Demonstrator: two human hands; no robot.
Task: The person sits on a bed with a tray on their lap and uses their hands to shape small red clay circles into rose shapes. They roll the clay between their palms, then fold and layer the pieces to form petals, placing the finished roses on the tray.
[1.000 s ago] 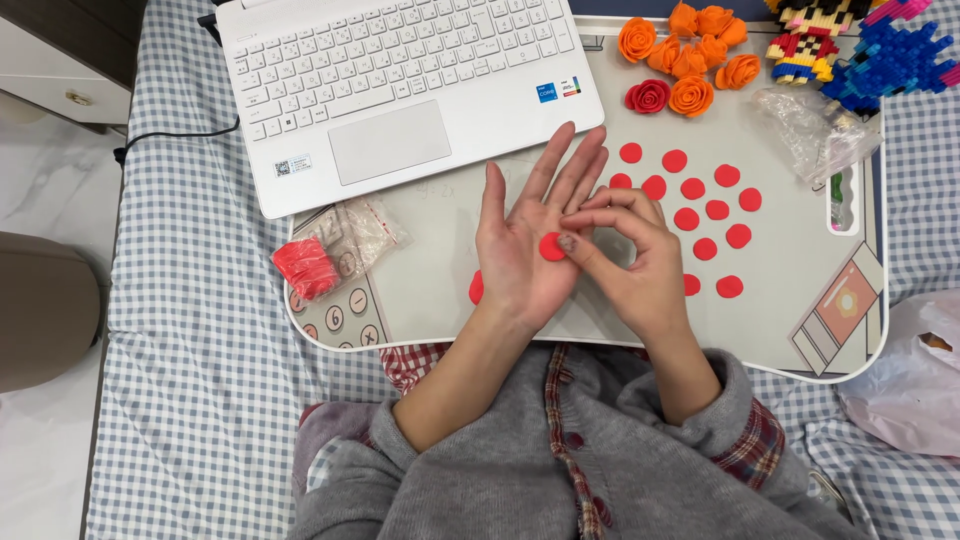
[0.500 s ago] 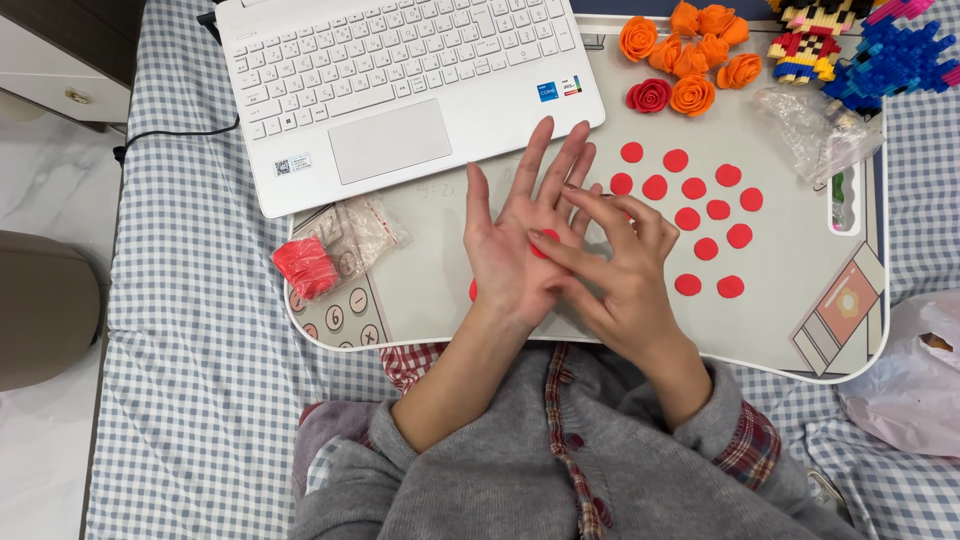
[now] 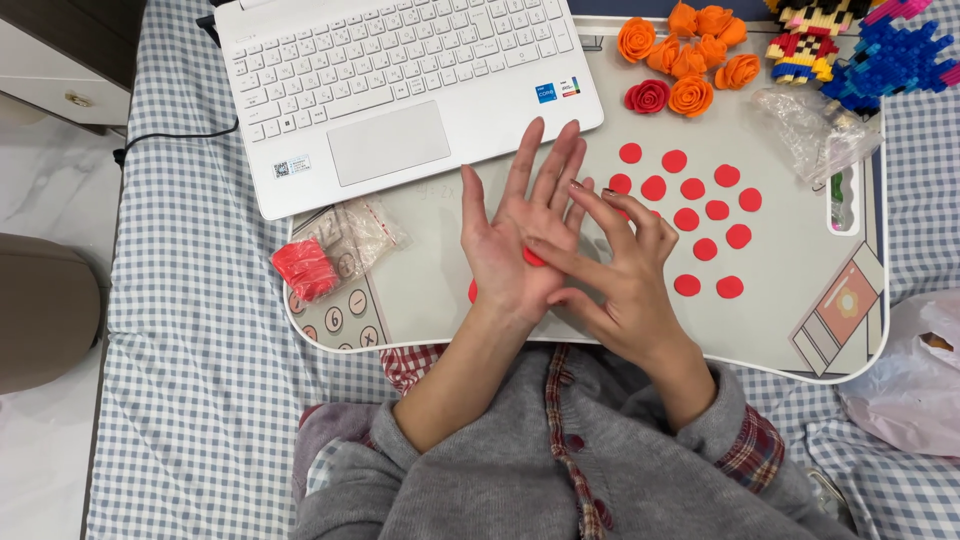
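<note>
One checked blue-and-white bed cover (image 3: pixel 190 400) fills the view beneath everything else, with a person in a grey cardigan (image 3: pixel 520 470) sitting at its lower edge. On it rests a pale lap tray, the surface (image 3: pixel 430 290) that carries the small things. A white laptop (image 3: pixel 400 85) lies open across the upper left of the surface, its keyboard facing the person.

At the top right corner stand toy figures made of coloured bricks (image 3: pixel 860 45), and just left of them sits a cluster of orange clay roses (image 3: pixel 690 55) with one red rose (image 3: pixel 647 97) among them. A crumpled clear plastic bag (image 3: pixel 805 125) lies below the brick figures. A second clear bag (image 3: pixel 355 235) lies near the laptop's front edge, with a lump of red clay (image 3: pixel 305 268) at its lower left end.

The left hand (image 3: pixel 515 245) is held flat and palm up over the middle of the surface, fingers spread and pointing away from the person. The right hand (image 3: pixel 620 280) lies across it from the right, its fingers stretched out and pressing down on a small piece of red clay (image 3: pixel 532 257) in the left palm; only a sliver of the piece shows between the two hands.

About a dozen flat red clay discs (image 3: pixel 705 212) lie in loose rows on the surface just right of the hands.
</note>
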